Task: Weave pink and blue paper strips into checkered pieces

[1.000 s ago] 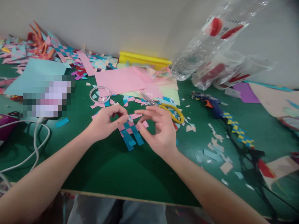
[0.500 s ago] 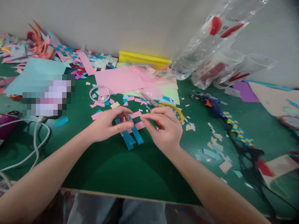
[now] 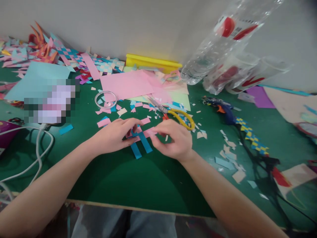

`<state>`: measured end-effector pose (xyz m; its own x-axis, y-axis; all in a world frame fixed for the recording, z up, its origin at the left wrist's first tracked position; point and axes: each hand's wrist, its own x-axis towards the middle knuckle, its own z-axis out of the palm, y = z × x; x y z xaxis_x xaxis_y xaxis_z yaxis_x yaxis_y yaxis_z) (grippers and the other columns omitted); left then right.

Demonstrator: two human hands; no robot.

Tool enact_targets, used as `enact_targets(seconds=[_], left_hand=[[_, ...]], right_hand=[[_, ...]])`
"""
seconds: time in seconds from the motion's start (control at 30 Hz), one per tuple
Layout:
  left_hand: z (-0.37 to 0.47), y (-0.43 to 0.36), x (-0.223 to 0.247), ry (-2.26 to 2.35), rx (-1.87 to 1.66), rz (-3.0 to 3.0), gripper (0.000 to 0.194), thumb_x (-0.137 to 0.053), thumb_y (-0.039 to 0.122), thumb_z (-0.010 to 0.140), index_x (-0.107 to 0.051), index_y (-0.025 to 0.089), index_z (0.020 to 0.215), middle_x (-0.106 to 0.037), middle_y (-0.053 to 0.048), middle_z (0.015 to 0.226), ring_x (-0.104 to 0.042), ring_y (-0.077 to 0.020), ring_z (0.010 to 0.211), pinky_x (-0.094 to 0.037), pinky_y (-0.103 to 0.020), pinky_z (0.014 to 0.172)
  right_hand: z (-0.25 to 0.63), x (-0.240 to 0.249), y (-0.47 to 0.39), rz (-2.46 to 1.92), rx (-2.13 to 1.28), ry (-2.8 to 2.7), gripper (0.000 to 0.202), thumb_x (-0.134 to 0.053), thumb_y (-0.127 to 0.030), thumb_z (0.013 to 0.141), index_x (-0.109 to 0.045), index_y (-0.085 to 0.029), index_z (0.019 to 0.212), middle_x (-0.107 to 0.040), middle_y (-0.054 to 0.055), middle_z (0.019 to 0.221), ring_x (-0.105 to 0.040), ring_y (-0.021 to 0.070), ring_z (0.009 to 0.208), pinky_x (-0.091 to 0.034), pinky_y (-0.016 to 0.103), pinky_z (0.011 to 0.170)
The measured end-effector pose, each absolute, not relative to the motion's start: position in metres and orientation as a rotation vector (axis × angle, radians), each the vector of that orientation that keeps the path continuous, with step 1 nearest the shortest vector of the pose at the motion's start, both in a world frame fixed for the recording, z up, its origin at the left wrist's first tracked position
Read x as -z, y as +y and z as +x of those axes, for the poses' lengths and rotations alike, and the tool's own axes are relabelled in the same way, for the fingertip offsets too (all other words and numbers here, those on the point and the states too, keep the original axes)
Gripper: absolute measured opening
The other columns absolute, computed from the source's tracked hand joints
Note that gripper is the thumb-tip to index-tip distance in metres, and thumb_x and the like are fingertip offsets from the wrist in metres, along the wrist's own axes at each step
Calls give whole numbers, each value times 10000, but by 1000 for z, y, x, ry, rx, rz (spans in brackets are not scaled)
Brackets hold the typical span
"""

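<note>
Pink and blue paper strips cross one another in a small weave at the middle of the table. My left hand [image 3: 116, 135] holds the weave from its left side, fingers bent over it and thumb along its lower edge. Two blue paper strips [image 3: 145, 142] stick out of it toward me. My right hand [image 3: 174, 140] pinches the right end of a pink paper strip [image 3: 148, 132] between thumb and fingertips. Just beyond that hand lie scissors [image 3: 182, 118] with yellow and red handles. The part of the weave under my left fingers is hidden.
Paper scraps [image 3: 229, 152] litter the green table [image 3: 123, 178]. Pink sheets [image 3: 126, 84], a clear ring of tape [image 3: 106, 99] and a yellow holder [image 3: 153, 62] lie farther back. A plastic bottle [image 3: 223, 39] leans at right, near a glue gun [image 3: 225, 112]. A cable [image 3: 37, 148] loops at left.
My right hand has shifted slightly toward me, from the upper pink strip to a lower one. My left thumb has dropped to the weave's lower edge. The blue strips now lie more nearly parallel.
</note>
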<state>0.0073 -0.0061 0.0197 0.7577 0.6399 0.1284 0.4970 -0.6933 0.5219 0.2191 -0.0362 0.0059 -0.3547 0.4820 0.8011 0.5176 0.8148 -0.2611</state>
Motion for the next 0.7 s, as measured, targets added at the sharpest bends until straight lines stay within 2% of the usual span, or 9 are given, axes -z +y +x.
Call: enact_targets(seconds=[0.13, 0.23, 0.43, 0.53, 0.7], left_hand=[[5, -4, -15, 930, -384, 2457, 381, -537, 272, 896, -433, 227, 1260, -620, -37, 1106, -571, -173, 901, -424, -288, 773], [4, -2, -12, 955, -362, 2446, 424, -553, 212, 866, -434, 262, 1270, -596, -21, 1204, -570, -178, 945, -422, -291, 801], [4, -2, -13, 1046, -323, 2307, 568, -558, 237, 850, -330, 286, 1368, -652, -12, 1022, -609, -173, 848, -447, -265, 678], [3, -2, -14, 1076, -329, 2312, 600, -579, 239, 832, -329, 280, 1375, -634, -30, 1080, -613, -173, 837, -454, -270, 673], [4, -2, -13, 1067, -355, 2338, 545, -578, 273, 845, -369, 264, 1348, -609, -53, 1146, -606, -188, 921, -473, -296, 752]], right_hand=[[220, -5, -38, -628, 298, -2326, 42, -568, -179, 846, -597, -207, 834, -671, -23, 703, -597, 94, 640, -463, 226, 590], [216, -2, -39, -649, 371, -2432, 142, -528, -184, 884, -623, -200, 780, -660, -41, 643, -581, 85, 590, -399, 232, 538], [209, 6, -38, -670, 362, -2480, 122, -539, -129, 874, -649, -171, 842, -689, -38, 694, -589, 90, 608, -354, 253, 535], [207, 6, -37, -651, 360, -2486, 138, -524, -125, 883, -649, -173, 849, -695, -41, 700, -586, 91, 604, -353, 253, 545], [203, 5, -38, -615, 406, -2552, 229, -467, -106, 906, -661, -182, 813, -696, -41, 716, -579, 88, 603, -353, 255, 546]])
